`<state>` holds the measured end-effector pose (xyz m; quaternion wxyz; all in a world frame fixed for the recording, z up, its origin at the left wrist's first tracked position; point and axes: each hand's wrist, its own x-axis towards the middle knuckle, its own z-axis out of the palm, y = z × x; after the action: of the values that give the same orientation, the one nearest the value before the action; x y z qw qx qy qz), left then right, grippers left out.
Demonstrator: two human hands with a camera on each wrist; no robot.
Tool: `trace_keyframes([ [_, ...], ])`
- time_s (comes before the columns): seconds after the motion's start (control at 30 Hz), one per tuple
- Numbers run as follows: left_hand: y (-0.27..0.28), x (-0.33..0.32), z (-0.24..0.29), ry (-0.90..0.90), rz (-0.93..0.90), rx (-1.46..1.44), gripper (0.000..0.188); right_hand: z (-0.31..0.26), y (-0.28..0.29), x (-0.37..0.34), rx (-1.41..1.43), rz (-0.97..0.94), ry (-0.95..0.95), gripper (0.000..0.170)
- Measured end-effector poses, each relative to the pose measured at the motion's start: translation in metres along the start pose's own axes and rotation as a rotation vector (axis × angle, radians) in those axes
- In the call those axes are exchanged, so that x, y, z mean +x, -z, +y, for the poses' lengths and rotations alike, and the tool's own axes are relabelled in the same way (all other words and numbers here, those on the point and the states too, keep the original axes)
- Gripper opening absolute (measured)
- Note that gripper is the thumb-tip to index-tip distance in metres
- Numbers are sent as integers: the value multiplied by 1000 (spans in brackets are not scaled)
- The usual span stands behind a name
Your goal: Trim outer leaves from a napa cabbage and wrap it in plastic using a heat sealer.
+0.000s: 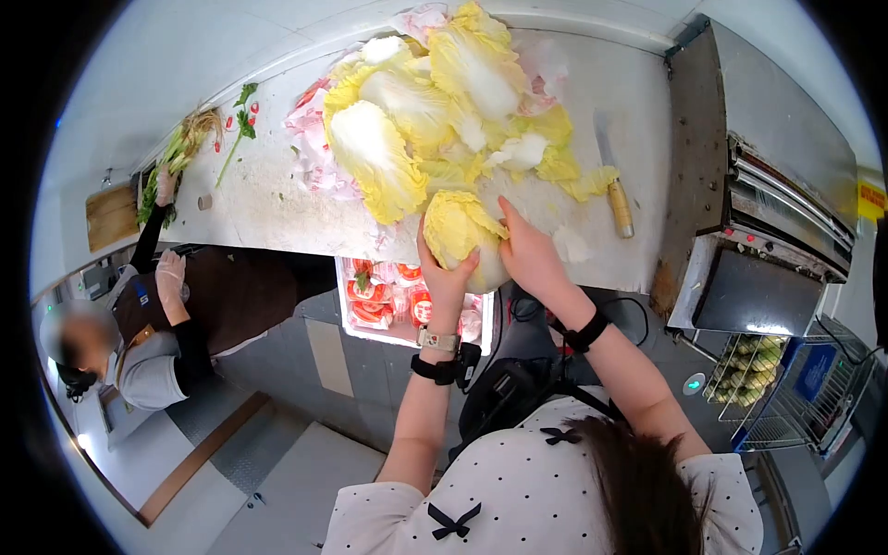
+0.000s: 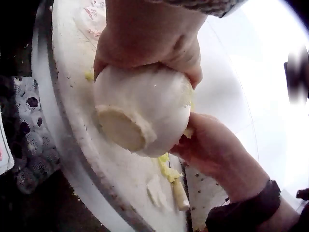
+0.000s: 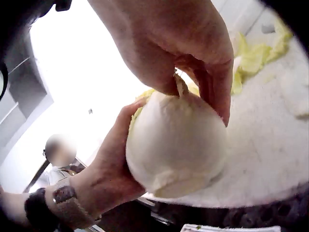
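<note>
A trimmed napa cabbage, yellow at its leafy top and white at the base, is held at the table's front edge. The left hand grips its side, thumb across the near face. From the other side the right hand pinches the edge of an outer leaf between thumb and fingers. The cut root end faces the left wrist camera. Beyond the cabbage, loose yellow-white leaves lie piled over pink-and-white wrapping.
A knife with a wooden handle lies to the right, near a metal machine. Below the table edge stands a white box of red-labelled wrapped produce. At left, another person in an apron handles leafy stalks.
</note>
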<state>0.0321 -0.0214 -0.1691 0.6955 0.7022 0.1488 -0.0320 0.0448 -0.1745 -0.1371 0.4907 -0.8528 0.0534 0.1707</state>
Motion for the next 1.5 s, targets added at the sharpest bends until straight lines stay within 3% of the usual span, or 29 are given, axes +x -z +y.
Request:
trace_keyframes([
  [0.13,-2,-2,-6,-49,13,29,88,3,-8,-5,-378,117,220,60],
  [0.3,-11,-7,11,-76,7,78,89,4,-16,-12,-309,212,196,60],
  [0.4,-10,-11,10,-45,31,59,89,2,-15,-13,-443,193,153,62],
  [0.5,-4,-16,-1,9,109,-4,87,24,-20,-13,-328,364,48,58],
  [0.6,0,-15,-10,53,171,-119,85,44,-14,-11,58,354,-77,53],
  [0.7,7,-18,-11,98,153,-174,80,49,-19,-12,638,239,-154,52],
  [0.8,7,-13,-10,225,234,-475,77,34,-18,-17,838,-62,-372,49],
  [0.83,9,-12,-10,222,184,-516,74,26,-20,-23,792,13,-251,45],
  [0.9,15,-13,-6,215,95,-597,69,4,-12,-29,759,90,-181,43],
  [1.1,-7,-8,81,244,101,-616,55,-57,32,-38,784,118,-7,46],
  [1.33,-6,-10,130,65,219,-767,57,-91,48,-69,936,139,283,44],
  [1.47,-6,-15,154,-90,210,-832,56,-111,53,-79,1441,42,100,41],
  [1.5,-6,-15,160,-104,218,-816,57,-116,55,-81,1425,73,40,41],
])
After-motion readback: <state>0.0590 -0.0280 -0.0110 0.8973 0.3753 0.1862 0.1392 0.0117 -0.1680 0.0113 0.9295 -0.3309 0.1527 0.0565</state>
